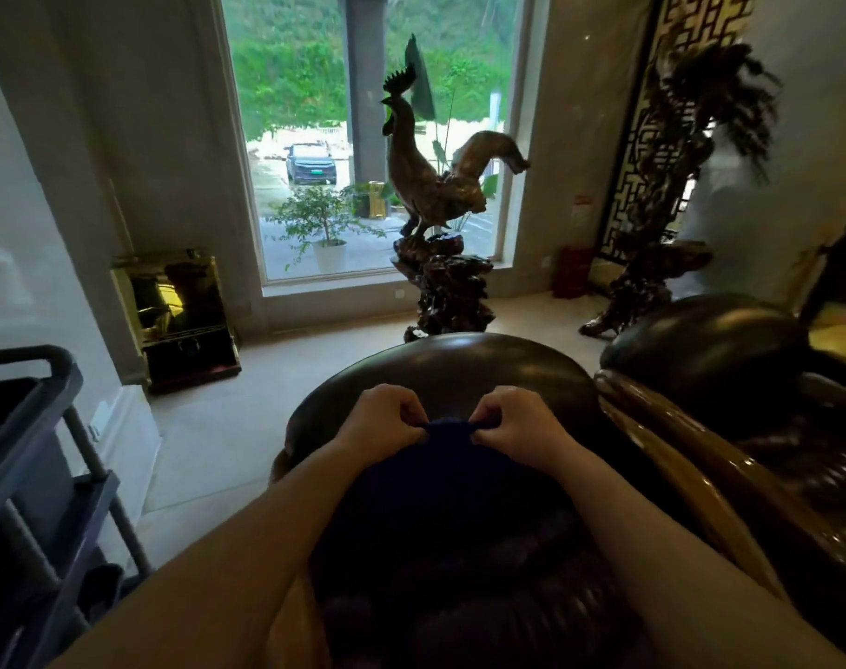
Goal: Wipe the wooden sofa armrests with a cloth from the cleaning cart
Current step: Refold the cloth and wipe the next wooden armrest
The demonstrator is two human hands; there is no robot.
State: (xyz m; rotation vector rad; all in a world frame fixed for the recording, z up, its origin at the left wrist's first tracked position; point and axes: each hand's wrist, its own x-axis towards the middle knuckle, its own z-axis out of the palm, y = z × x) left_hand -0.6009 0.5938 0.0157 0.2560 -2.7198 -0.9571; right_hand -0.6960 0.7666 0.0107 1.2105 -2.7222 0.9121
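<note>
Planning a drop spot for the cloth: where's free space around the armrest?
Bare floor between cart and armrest, reaching toward the gold stand. The armrest's far dome is bare. Crowded: both hands pinch the cloth mid-armrest; right side abuts another armrest.

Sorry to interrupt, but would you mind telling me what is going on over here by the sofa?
A person is holding a dark blue cloth by its top edge, pinched between the left hand and the right hand. The cloth hangs spread over the rounded end of the dark wooden armrest, so wiping looks about to begin or under way. The cleaning cart stands to the left. A carved rooster statue stands ahead by the window.
</note>
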